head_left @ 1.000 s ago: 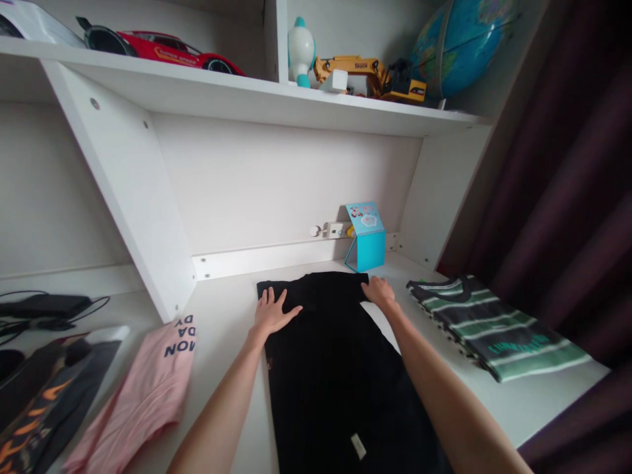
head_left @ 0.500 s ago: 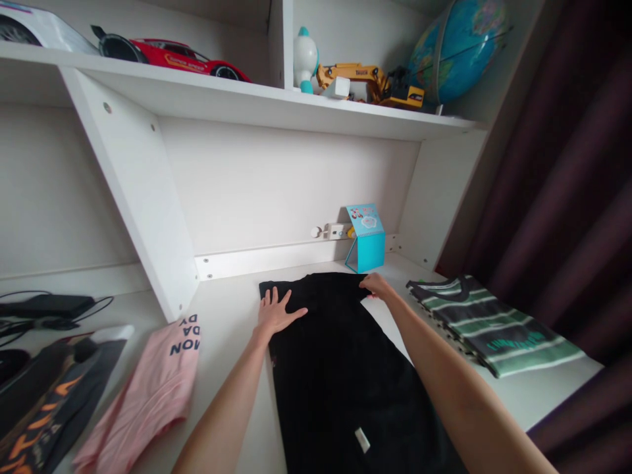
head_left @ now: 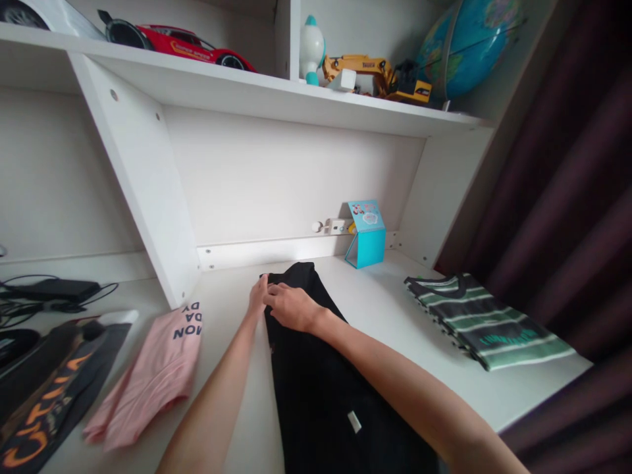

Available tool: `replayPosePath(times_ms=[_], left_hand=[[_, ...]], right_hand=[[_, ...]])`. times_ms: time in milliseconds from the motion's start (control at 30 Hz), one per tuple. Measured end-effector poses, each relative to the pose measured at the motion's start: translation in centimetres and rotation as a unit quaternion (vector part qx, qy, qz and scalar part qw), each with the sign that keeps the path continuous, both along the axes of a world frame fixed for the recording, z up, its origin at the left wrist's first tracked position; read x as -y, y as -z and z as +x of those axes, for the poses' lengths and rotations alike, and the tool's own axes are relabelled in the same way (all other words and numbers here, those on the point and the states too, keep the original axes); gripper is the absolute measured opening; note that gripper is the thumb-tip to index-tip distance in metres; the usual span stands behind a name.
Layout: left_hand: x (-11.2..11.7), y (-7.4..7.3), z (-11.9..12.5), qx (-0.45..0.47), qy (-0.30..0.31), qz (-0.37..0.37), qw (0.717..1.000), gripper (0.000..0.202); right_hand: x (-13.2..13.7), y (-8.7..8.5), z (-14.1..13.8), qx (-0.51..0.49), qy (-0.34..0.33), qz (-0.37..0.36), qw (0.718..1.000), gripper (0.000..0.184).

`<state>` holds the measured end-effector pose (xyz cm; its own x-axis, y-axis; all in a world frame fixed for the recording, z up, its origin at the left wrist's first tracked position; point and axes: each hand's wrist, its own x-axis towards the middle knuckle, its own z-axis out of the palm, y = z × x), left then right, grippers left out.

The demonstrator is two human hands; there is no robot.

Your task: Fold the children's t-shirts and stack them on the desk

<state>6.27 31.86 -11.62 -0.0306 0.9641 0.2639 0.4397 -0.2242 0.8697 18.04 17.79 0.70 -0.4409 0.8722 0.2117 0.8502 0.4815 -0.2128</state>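
White shelf compartments point(head_left: 247, 89) above the desktop point(head_left: 375, 289) hold a red toy car point(head_left: 192, 47), yellow toy excavator point(head_left: 363, 64) and globe point(head_left: 474, 49). At the black garment's point(head_left: 320, 388) far-left corner, the left hand point(head_left: 257, 295) and right hand point(head_left: 293, 308) meet, fingers bunched, grip hidden. Desktop spans rightward to the folded striped shirt point(head_left: 494, 329).

Two bare forearms, smooth and slender, are what I see of this person: the left forearm point(head_left: 220, 392) in the lower left-centre of the frame, the right forearm point(head_left: 399, 368) across the lower right. Each broadens toward the bottom edge and narrows to a slim wrist. The bare left hand point(head_left: 257, 297), partly hidden, and bare right hand point(head_left: 292, 308) sit near the middle.
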Motion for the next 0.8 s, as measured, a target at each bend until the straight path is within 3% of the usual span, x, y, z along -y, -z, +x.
replayPosePath(times_ms=[100, 167, 267, 367, 467, 567, 633, 700, 800], left_hand=[[0.0, -0.2, -0.1, -0.009, 0.006, 0.003, 1.0, 0.045], [0.1, -0.4, 0.1, -0.017, 0.006, 0.002, 1.0, 0.043], [0.5, -0.7, 0.7, -0.033, 0.001, 0.008, 0.999, 0.046], [0.8, -1.0, 1.3, -0.084, 0.019, 0.035, 0.996, 0.038], [0.8, -1.5, 2.0, -0.115, 0.041, 0.024, 0.992, 0.029], [0.8, -2.5, 2.7, -0.109, 0.05, -0.007, 0.993, 0.041], [0.9, -3.4, 2.9, -0.096, 0.06, -0.031, 0.993, 0.052], [1.1, -4.3, 2.8, -0.074, 0.073, -0.07, 0.992, 0.062], [1.5, -5.1, 2.3, -0.031, 0.096, -0.15, 0.984, 0.063]], right_hand=[[4.0, -0.1, 4.3, 0.005, -0.032, -0.016, 0.999, 0.029], [6.8, 0.8, 8.8, -0.008, 0.015, -0.034, 0.999, 0.026], [11.4, 4.0, 14.8, -0.025, 0.121, -0.071, 0.99, 0.029], [15.0, 7.4, 18.0, -0.046, 0.166, -0.133, 0.976, 0.025], [17.0, 9.0, 18.3, -0.051, 0.197, -0.15, 0.967, 0.014], [18.2, 8.7, 17.1, -0.047, 0.211, -0.099, 0.971, 0.002], [19.2, 8.0, 15.9, -0.062, 0.194, -0.071, 0.976, 0.008], [20.4, 7.1, 14.8, -0.076, 0.132, -0.114, 0.982, 0.016], [21.7, 5.4, 13.6, -0.083, -0.001, -0.259, 0.962, 0.019]])
